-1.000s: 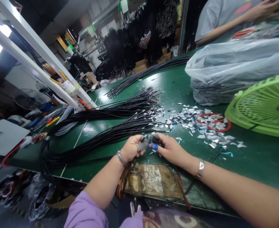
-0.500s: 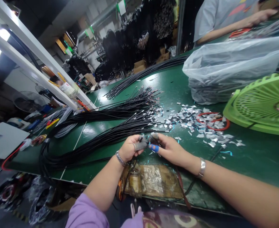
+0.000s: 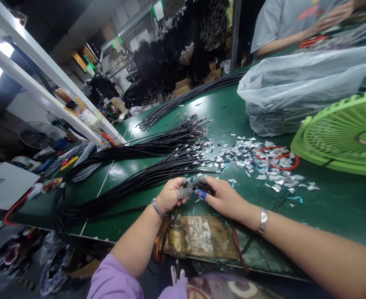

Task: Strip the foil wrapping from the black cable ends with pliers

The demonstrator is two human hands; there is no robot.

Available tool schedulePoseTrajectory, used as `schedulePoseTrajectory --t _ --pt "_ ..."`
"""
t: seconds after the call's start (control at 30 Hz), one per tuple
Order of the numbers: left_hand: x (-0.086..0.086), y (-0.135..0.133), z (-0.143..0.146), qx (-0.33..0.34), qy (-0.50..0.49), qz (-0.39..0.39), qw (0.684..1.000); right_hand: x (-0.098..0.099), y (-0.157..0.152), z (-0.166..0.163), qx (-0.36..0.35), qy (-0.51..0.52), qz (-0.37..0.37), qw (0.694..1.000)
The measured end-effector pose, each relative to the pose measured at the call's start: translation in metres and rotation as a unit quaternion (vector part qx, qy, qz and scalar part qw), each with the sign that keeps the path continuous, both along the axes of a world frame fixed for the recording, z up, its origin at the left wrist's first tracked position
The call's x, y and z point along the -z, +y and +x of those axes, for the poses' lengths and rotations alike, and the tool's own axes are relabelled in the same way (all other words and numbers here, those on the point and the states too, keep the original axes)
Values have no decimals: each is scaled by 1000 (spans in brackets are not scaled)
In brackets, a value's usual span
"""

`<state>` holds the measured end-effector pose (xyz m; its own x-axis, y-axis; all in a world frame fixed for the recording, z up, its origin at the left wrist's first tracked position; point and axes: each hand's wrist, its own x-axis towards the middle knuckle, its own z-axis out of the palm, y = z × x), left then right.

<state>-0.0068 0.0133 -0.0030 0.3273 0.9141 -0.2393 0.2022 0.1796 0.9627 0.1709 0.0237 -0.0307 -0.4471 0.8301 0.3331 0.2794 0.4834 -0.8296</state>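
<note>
Cable (image 3: 125, 212), slim and black, lies in the head view along the near part of our green table (image 3: 338, 207), its long axis running left to right and slightly away from us, to our left hand (image 3: 174, 195). That hand is pinched on it, thumb to fingers; the tip is covered, so which way the very end points we cannot tell. Our right hand (image 3: 222, 195), a blue band (image 3: 201, 194) around its thumb, is curled with its fingertips meeting the left's; whether it grips the cable too, we cannot tell. Just beyond, a bundle of black cables (image 3: 145, 174) points the same way, its ends near scattered silvery clippings (image 3: 245, 153). Below our hands lies a tape-covered board (image 3: 212, 236).
</note>
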Motion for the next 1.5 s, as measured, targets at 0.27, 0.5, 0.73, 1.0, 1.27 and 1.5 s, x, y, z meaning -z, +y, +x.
schedulePoseTrajectory --t 0.27,0.5,0.73,1.0,1.27,1.5 --pt "1 1 3 -36 13 13 999 -4 1 -1 50 -3 -16 999" --pt "-3 0 1 -14 18 12 1000 -8 0 1 51 64 -51 995" --pt "-5 0 1 -2 7 1 1000 -5 -3 -9 -28 201 -324 924" --pt "3 0 6 -39 31 41 998 -3 4 0 44 32 -79 995" --pt "9 -1 8 -64 83 172 980 -3 -4 -1 48 -126 43 990" --pt "9 -1 4 9 186 240 953 -4 -3 -2 19 -83 36 996"
